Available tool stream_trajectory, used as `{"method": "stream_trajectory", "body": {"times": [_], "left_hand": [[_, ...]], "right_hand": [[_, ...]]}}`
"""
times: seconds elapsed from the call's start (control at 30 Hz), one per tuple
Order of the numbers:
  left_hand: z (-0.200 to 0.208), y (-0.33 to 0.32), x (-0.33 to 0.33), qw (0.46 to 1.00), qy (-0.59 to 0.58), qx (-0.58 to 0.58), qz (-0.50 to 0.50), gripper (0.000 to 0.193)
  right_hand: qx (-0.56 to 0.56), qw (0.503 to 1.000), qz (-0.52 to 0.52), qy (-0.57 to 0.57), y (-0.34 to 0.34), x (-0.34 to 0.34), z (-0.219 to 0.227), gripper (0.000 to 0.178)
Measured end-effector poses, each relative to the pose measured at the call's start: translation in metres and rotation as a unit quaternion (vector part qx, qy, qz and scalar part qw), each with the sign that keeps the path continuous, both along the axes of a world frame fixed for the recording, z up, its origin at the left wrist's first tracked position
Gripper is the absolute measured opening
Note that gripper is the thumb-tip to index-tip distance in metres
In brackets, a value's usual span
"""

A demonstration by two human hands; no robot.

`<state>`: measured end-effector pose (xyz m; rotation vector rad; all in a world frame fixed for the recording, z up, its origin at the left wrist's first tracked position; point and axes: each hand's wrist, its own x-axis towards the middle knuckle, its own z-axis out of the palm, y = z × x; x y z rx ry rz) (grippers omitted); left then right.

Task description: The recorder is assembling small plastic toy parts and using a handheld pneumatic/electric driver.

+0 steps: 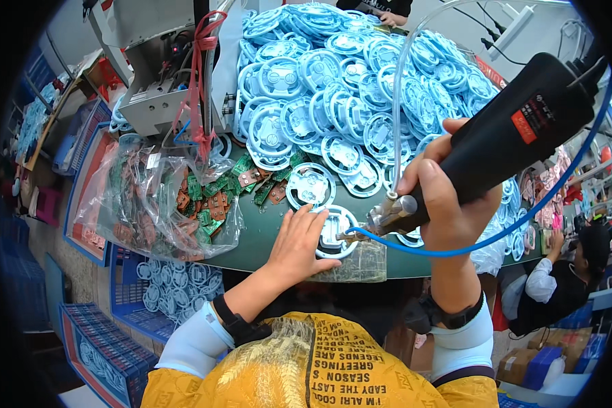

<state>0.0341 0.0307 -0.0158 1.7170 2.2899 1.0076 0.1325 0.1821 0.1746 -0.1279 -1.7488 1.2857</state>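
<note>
On the green bench in front of me lies a round light-blue plastic housing point(347, 220) with a moulded centre. My left hand point(294, 246) holds it from the left, fingertips on its upper rim and thumb along its lower edge. In my right hand point(452, 200) is a black electric screwdriver point(506, 129), fingers wrapped round its body. It leans down to the left, with its metal nose point(394, 212) over the right side of the housing. Whether the tip touches is too small to tell. Another light-blue housing point(311, 185) lies just beyond my left fingertips.
A tall heap of light-blue housings point(340, 95) covers the far bench. Green circuit boards point(214, 211) spill from a clear plastic bag point(136, 197) at left, below a metal machine point(163, 102). A blue hose point(523, 228) loops right. Another person point(557, 279) sits at far right.
</note>
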Motion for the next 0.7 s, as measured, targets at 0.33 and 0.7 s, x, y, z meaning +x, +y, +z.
{"method": "stream_trajectory", "body": {"times": [0.33,0.7], "left_hand": [[0.000,0.003,0.003,1.000,0.017,-0.007,0.005,0.100],[0.001,0.009,0.008,0.998,0.057,0.011,0.010,0.091]], "right_hand": [[-0.064,0.998,-0.013,0.004,0.003,-0.007,-0.013,0.037],[-0.050,0.998,-0.036,0.001,0.002,-0.004,-0.030,0.033]]}}
